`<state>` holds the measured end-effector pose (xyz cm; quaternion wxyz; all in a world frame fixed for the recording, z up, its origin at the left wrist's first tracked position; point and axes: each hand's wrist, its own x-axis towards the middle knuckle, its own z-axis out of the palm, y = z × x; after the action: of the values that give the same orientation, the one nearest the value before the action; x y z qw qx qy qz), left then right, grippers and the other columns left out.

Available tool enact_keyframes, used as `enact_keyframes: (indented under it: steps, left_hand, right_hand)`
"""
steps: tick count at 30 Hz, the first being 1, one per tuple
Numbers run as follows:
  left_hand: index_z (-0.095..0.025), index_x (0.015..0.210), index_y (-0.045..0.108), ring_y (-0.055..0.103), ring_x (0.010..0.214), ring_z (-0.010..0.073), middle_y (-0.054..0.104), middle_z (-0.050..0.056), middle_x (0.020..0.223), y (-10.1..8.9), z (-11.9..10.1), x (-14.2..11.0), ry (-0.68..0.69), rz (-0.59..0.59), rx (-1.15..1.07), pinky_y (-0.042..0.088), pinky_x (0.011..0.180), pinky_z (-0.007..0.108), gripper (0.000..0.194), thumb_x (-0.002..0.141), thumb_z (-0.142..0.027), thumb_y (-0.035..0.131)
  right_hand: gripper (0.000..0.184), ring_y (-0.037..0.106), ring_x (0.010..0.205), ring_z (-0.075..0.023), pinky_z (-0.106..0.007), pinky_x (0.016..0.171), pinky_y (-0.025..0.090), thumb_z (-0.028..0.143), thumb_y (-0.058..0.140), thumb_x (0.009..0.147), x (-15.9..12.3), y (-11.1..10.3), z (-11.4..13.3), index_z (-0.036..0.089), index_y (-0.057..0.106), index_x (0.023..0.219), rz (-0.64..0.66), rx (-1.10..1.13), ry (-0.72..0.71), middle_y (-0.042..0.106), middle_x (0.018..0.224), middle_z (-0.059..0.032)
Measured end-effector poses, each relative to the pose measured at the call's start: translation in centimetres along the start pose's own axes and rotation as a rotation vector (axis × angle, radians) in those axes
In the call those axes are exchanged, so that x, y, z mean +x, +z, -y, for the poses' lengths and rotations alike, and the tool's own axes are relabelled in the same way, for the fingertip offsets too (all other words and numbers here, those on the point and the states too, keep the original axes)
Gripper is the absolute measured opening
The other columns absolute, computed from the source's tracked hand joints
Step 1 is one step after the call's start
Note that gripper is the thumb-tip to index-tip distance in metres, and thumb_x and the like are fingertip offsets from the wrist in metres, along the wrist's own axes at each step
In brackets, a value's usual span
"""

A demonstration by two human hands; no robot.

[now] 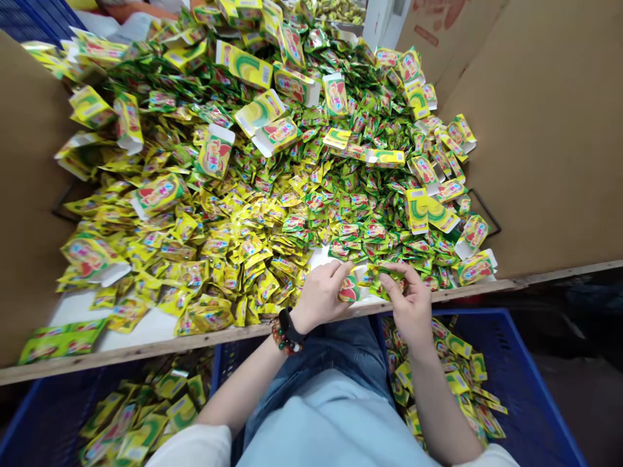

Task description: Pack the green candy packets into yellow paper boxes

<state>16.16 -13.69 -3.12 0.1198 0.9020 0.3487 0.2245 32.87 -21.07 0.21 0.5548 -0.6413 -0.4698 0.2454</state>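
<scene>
Both forearms reach from below over the bench's front edge (160, 347). Just above that edge, the left hand (318, 292), back upward and fingers bent inward, has its grip closed on a small carton (348, 287). The right hand (411, 298) tilts inward over the same edge, its grip pinching green packets (382, 280) between thumb and fingers. Beyond the edge rises a packet heap (263, 214); beneath it sits a blue crate (528, 366).
</scene>
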Motion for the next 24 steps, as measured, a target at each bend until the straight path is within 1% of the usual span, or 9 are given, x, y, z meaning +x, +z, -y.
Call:
enact_keyframes:
  steps: [1,3,5,7,10,14,17,21,24]
  left_hand:
    - [-0.015,0.122,0.054,0.062,0.085,0.0233,0.063,0.008,0.095,0.0,-0.1,-0.3,-0.017,0.006,-0.006,0.05,0.072,0.034,0.052,0.072,-0.027,0.06]
    - [-0.015,0.12,0.055,0.062,0.082,0.0229,0.063,0.007,0.093,-0.2,-0.4,-0.8,-0.047,-0.003,-0.017,0.05,0.07,0.033,0.051,0.072,-0.031,0.062]
    - [-0.015,0.118,0.055,0.063,0.08,0.0225,0.064,0.007,0.092,0.0,-0.8,-1.4,-0.075,-0.023,-0.015,0.05,0.068,0.032,0.049,0.073,-0.034,0.063]
    - [-0.016,0.116,0.056,0.064,0.078,0.0225,0.065,0.007,0.089,0.4,-1.2,-2.0,-0.071,-0.029,-0.001,0.05,0.067,0.032,0.046,0.074,-0.033,0.063]
    - [-0.016,0.115,0.056,0.066,0.075,0.0229,0.067,0.006,0.086,1.6,-1.8,-3.0,-0.041,-0.047,-0.063,0.052,0.064,0.032,0.045,0.073,-0.031,0.062]
    - [-0.018,0.116,0.053,0.069,0.083,0.0207,0.069,0.007,0.097,3.1,-2.2,-4.0,-0.148,-0.191,-0.365,0.056,0.071,0.032,0.046,0.073,-0.03,0.061]
    - [-0.017,0.117,0.052,0.07,0.089,0.0202,0.07,0.008,0.102,3.8,-2.3,-4.3,-0.217,-0.283,-0.466,0.058,0.077,0.032,0.048,0.071,-0.028,0.062]
    - [-0.016,0.121,0.051,0.07,0.091,0.0216,0.07,0.009,0.103,4.3,-2.2,-4.5,-0.231,-0.352,-0.421,0.059,0.077,0.033,0.051,0.072,-0.027,0.063]
    - [-0.018,0.125,0.049,0.07,0.092,0.0215,0.07,0.01,0.106,4.3,-2.3,-4.6,-0.22,-0.349,-0.385,0.06,0.076,0.033,0.046,0.081,-0.027,0.056]
  right_hand:
    - [0.012,0.061,0.095,-0.0197,-0.034,0.087,0.047,0.03,0.06,0.09,-0.1,-0.1,0.2,0.021,0.065,0.096,0.006,-0.043,-0.052,0.065,0.096,-0.0035]
    - [0.012,0.061,0.096,-0.0197,-0.034,0.087,0.047,0.027,0.056,0.092,-0.2,-0.3,0.8,0.022,0.065,0.098,0.118,-0.138,-0.142,0.065,0.097,-0.0039]
    - [0.015,0.062,0.093,-0.0198,-0.034,0.085,0.048,0.023,0.052,0.094,-0.3,-0.5,1.3,0.023,0.065,0.102,0.279,-0.257,-0.172,0.064,0.097,-0.0046]
    - [0.019,0.063,0.089,-0.0208,-0.035,0.081,0.049,0.021,0.049,0.095,-0.5,-0.5,1.7,0.022,0.066,0.102,0.352,-0.403,-0.171,0.062,0.097,-0.0063]
    - [0.022,0.063,0.087,-0.0232,-0.037,0.079,0.051,0.019,0.047,0.094,-0.9,0.2,1.9,0.021,0.065,0.107,0.297,-0.552,-0.223,0.06,0.097,-0.0086]
    - [0.028,0.065,0.09,-0.0225,-0.037,0.082,0.054,0.018,0.048,0.095,-2.0,2.2,1.2,0.023,0.057,0.121,0.172,-0.457,-0.458,0.066,0.096,-0.0073]
    - [0.032,0.065,0.089,-0.0223,-0.037,0.082,0.052,0.017,0.052,0.094,-2.6,3.2,0.4,0.025,0.056,0.125,0.088,-0.455,-0.614,0.07,0.095,-0.0066]
    - [0.034,0.058,0.093,-0.0247,-0.042,0.087,0.042,0.022,0.062,0.091,-2.9,3.7,-0.1,0.025,0.062,0.125,-0.015,-0.633,-0.584,0.071,0.096,-0.0069]
    - [0.032,0.055,0.1,-0.0253,-0.045,0.091,0.034,0.019,0.057,0.093,-3.6,4.2,-0.2,0.026,0.065,0.123,0.037,-0.692,-0.583,0.072,0.097,-0.0057]
